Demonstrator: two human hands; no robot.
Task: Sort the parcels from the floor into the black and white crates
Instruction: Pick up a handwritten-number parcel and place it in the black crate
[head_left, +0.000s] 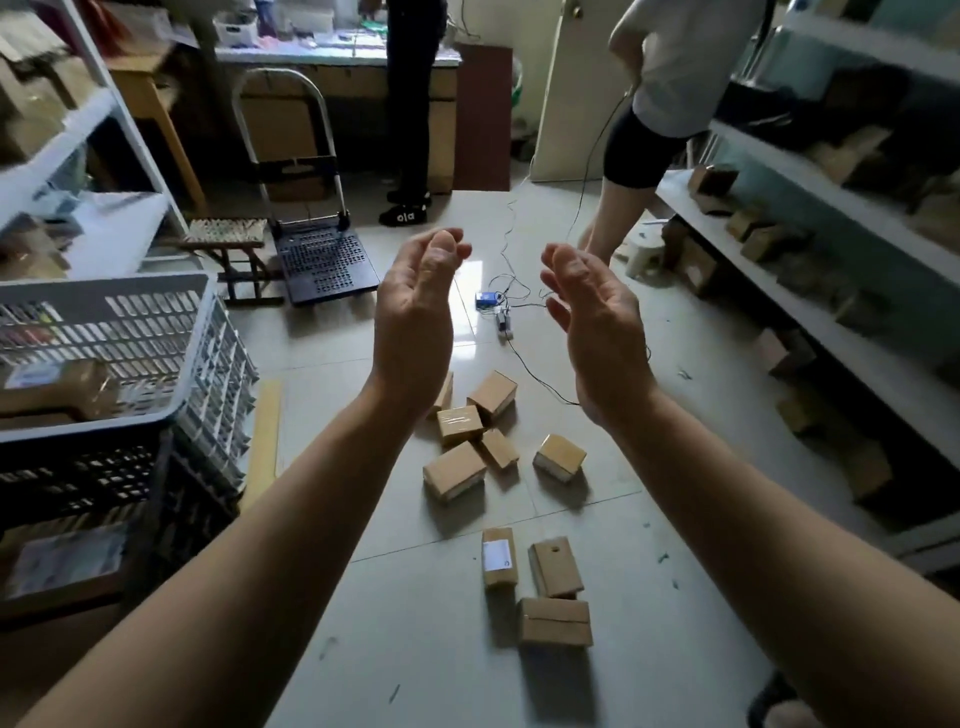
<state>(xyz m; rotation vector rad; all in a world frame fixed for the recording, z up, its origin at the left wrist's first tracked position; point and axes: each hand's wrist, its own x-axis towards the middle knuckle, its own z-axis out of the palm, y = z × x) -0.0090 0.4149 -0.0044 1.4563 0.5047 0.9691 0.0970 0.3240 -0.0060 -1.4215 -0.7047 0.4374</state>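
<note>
Several small brown cardboard parcels (456, 470) lie scattered on the tiled floor in front of me, one with a white label (498, 557). At the left a white crate (171, 410) sits stacked on a black crate (130, 488); a taped parcel (62, 387) lies inside the white one. My left hand (415, 317) and my right hand (597, 332) are raised above the parcels, palms facing each other, fingers loosely apart, holding nothing.
A folding hand trolley (322, 260) and a woven stool (226, 234) stand beyond the crates. A blue device (487, 300) with cables lies on the floor. Two people (660, 119) stand at the back. Shelves with boxes (810, 291) line the right side, and white shelving (78, 124) the left.
</note>
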